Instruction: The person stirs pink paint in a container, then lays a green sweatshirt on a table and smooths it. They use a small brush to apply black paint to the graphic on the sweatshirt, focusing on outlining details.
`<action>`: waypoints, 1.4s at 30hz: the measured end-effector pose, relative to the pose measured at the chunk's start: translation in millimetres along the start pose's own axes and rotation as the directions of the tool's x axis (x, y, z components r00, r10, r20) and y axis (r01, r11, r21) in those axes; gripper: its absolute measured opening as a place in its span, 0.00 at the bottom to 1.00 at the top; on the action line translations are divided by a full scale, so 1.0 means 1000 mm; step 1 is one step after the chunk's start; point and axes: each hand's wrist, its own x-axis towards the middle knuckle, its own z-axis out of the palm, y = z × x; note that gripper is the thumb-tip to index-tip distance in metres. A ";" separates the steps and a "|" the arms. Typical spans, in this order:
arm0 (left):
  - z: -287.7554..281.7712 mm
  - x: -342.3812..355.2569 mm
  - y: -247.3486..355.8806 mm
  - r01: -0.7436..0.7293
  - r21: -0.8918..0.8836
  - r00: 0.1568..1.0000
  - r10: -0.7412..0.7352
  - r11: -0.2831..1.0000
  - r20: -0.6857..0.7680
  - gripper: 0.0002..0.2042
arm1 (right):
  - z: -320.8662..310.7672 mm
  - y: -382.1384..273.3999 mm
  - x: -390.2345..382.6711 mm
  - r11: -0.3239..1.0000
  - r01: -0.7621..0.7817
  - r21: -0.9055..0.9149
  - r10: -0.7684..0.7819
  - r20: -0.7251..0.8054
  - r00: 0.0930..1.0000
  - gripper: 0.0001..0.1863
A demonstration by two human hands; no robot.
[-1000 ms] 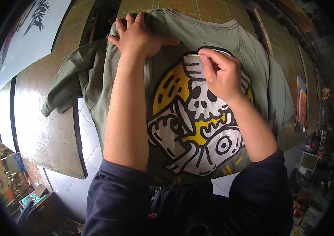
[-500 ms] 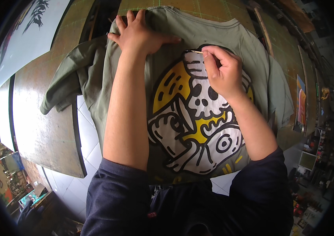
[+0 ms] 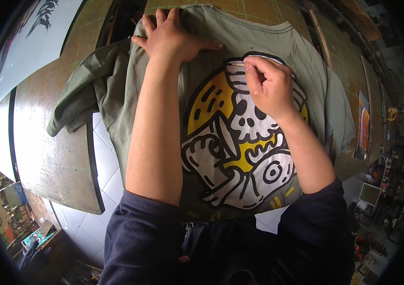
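Note:
A grey-green T-shirt [image 3: 202, 40] lies spread in front of me, its neckline at the far side. It carries a bold skull design [image 3: 252, 121] in white, yellow and black. My left hand [image 3: 171, 40] presses flat near the shirt's far left shoulder, fingers spread. My right hand [image 3: 269, 85] pinches a thin pale stick [image 3: 238, 64] between thumb and fingertips, pointing left over the white striped area above the skull. The tip meets or nearly meets the black outline there. My fingers hide the rest of the stick.
Beneath the shirt is a worn wooden board [image 3: 52, 156], with more boards to both sides. A white panel with a black drawing [image 3: 35, 40] sits at the far left. Pale floor tiles [image 3: 109, 175] show between the boards. Cluttered small items [image 3: 373, 251] stand low at the right.
The stick's tip has shifted slightly over the design's upper outline. My left hand stays spread in place, and the shirt and hands sit slightly differently in view.

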 end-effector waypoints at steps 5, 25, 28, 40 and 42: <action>0.003 0.002 -0.004 -0.024 0.044 1.000 0.024 0.999 -0.006 0.60 | -0.002 -0.002 0.001 0.998 -0.056 0.034 0.056 0.004 0.998 0.03; 0.002 0.004 -0.003 -0.013 0.062 1.000 0.012 0.998 0.012 0.60 | -0.001 -0.001 0.002 1.000 0.016 0.005 -0.016 0.014 1.000 0.03; 0.003 0.004 -0.002 -0.003 0.070 1.000 0.001 0.998 0.019 0.60 | -0.002 -0.001 0.001 1.000 0.009 0.021 -0.010 0.042 0.999 0.03; 0.003 0.004 -0.003 -0.006 0.064 1.000 0.005 0.998 0.015 0.60 | -0.002 -0.001 0.001 0.999 0.031 0.034 -0.032 0.023 0.999 0.04; 0.005 0.004 -0.004 -0.007 0.068 1.000 0.006 0.998 0.008 0.60 | -0.004 -0.002 0.002 0.999 0.016 0.031 -0.018 0.054 0.998 0.04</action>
